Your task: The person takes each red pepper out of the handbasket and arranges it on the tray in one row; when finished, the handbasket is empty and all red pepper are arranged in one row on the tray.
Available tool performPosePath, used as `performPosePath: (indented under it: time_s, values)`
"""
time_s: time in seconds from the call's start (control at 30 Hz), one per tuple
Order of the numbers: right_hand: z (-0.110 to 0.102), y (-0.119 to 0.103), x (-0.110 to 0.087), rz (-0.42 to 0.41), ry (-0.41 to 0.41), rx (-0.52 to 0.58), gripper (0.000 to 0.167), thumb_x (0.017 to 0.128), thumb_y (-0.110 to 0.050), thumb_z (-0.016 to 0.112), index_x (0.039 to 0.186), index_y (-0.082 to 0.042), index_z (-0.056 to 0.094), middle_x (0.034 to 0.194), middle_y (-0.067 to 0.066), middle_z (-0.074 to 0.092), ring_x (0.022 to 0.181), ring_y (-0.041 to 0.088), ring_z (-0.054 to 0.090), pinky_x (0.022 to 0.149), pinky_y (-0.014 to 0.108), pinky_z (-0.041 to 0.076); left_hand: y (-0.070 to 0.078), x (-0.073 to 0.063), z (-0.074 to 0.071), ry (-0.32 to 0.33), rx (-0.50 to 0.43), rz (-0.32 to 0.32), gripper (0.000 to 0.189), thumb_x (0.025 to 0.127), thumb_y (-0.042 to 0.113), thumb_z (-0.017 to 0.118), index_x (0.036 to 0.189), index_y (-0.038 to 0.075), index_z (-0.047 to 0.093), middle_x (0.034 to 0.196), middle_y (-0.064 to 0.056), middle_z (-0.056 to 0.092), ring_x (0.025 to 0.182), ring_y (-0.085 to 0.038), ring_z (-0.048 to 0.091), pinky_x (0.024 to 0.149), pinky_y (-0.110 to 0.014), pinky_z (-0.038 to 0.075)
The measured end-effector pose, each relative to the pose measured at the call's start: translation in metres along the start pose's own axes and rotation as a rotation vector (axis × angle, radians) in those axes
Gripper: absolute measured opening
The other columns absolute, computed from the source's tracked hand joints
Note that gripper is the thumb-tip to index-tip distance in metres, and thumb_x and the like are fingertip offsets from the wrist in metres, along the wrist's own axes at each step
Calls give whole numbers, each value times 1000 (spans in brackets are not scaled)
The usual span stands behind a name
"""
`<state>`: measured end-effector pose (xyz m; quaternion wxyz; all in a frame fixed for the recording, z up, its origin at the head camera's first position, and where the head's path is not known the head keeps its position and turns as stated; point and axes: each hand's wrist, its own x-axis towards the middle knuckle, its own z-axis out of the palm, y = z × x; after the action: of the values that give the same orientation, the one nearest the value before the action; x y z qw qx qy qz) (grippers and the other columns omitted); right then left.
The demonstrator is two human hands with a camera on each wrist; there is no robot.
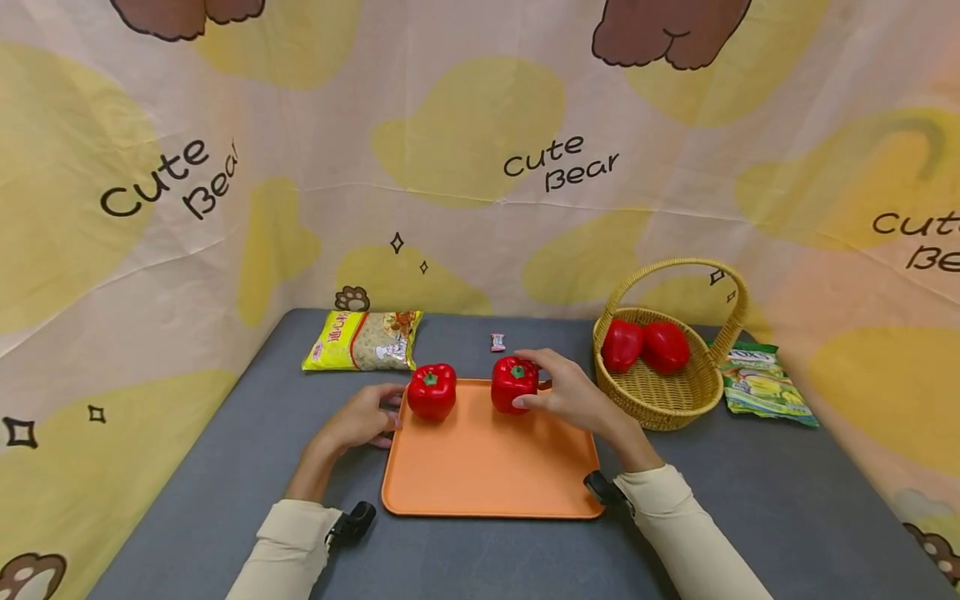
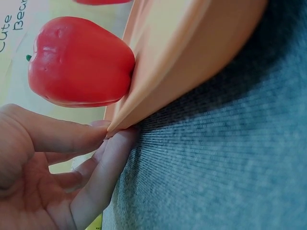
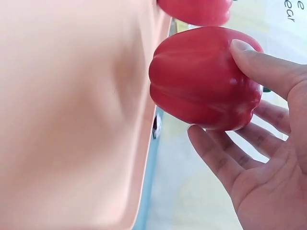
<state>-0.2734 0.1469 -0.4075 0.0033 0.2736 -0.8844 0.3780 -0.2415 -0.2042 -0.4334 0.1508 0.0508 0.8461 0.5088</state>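
A red bell pepper (image 1: 513, 385) with a green stem is gripped by my right hand (image 1: 566, 390), thumb on the near side and fingers round the far side. In the right wrist view this pepper (image 3: 204, 79) is close over the orange tray (image 3: 72, 120). My left hand (image 1: 362, 419) pinches the tray's left rim between thumb and fingers, as the left wrist view shows at the tray edge (image 2: 144, 103). Another red bell pepper (image 1: 432, 392) stands upright in the tray's back left corner, beside my left hand.
A wicker basket (image 1: 660, 408) with a tall handle holds two red peppers (image 1: 665, 347) at the back right. Behind it lies a green packet (image 1: 767, 379). A yellow food bag (image 1: 363, 340) is at the back left, and a small wrapped candy (image 1: 498, 342) lies behind the tray.
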Motion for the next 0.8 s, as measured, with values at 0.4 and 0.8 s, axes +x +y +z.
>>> performPosePath:
  time_s: [0.4,0.8]
  values:
    - [22,-8,13,31,0,23,76,87,-21,88,154,-11,54,138,9,63,125,29,60,104,49,57,1,0,1,9,27,-10,61,94,-8,57,153,-9,45,139,-30,58,93,-23,69,70,-41,67]
    - [33,-14,16,58,-29,56,81,87,-25,89,157,-12,50,140,9,62,128,31,58,109,52,54,0,0,0,10,33,-12,60,94,-7,59,153,-9,46,140,-30,57,94,-24,70,70,-41,67]
